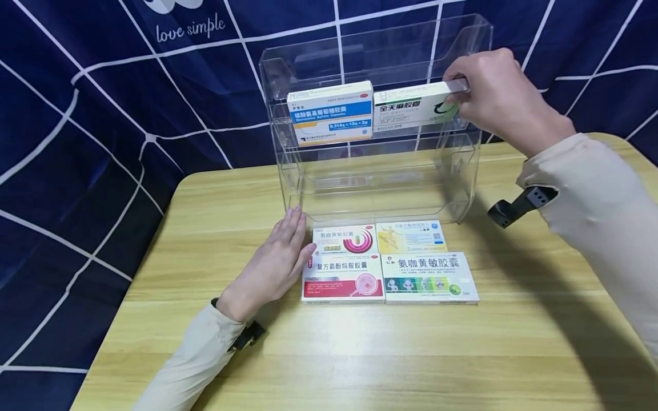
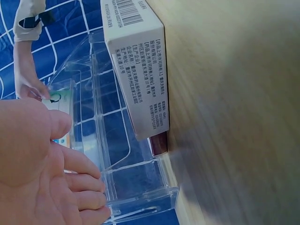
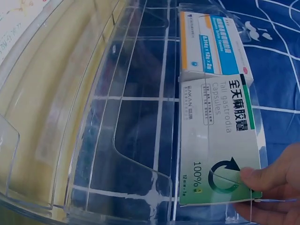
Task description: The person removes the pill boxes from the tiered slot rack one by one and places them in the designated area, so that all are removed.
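Note:
A clear tiered rack (image 1: 380, 214) stands on the table. On an upper tier, a blue, white and orange box (image 1: 331, 114) sits at the left, and a white and green box (image 1: 411, 108) is beside it. My right hand (image 1: 493, 91) pinches the right end of the white and green box; the right wrist view shows the thumb (image 3: 258, 178) on its green end. My left hand (image 1: 272, 262) lies by the left edge of the flat boxes, fingers extended, near a red and white box (image 1: 341, 279). In the left wrist view the left hand (image 2: 51, 173) has its palm showing.
In front of the rack lie a white box with pink rings (image 1: 344, 241), a yellow and white box (image 1: 411, 237) and a white box with a green band (image 1: 430, 278). The wooden table (image 1: 360, 354) extends toward me. A blue checked cloth (image 1: 205, 85) hangs behind.

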{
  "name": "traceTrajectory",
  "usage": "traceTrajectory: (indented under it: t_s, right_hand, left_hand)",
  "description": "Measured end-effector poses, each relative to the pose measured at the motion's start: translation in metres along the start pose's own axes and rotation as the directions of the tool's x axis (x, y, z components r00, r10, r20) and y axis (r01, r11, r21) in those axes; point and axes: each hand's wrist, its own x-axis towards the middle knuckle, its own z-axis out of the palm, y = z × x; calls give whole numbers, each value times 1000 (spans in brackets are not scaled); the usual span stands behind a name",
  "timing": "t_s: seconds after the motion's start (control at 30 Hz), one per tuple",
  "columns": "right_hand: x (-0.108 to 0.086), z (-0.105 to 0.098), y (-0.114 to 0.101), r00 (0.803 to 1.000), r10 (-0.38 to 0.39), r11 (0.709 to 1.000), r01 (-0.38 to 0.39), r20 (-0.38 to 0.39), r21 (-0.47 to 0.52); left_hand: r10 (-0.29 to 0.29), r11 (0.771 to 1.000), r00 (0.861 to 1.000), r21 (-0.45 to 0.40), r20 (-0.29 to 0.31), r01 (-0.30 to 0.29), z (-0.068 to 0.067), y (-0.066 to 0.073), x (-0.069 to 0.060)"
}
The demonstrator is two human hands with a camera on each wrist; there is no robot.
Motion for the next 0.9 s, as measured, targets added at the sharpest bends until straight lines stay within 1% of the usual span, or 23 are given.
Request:
traceTrajectory:
  t_s: [0.23, 0.47, 0.67, 0.77, 0.9]
  right_hand:
    - [-2, -3, 1, 1000, 23, 1000, -23, 4, 8]
    - [-6, -11, -1, 996, -37, 999, 37, -76, 6]
    - [-9, -20, -4, 991, -71, 997, 68, -109, -36]
    - [-11, -23, -4, 992, -64, 997, 58, -108, -52]
    - [-16, -28, -3, 993, -38, 998, 32, -109, -48]
  left_hand:
    - [-3, 1000, 1000, -9, 3, 3, 1, -1, 0]
    - [-3, 1000, 1000, -10, 2, 3, 0, -2, 0]
    - [-8, 1000, 1000, -15, 2, 8, 1, -2, 0]
    - [-11, 1000, 1000, -14, 2, 11, 1, -3, 0]
    - [-8, 1000, 1000, -15, -1, 8, 1, -3, 2]
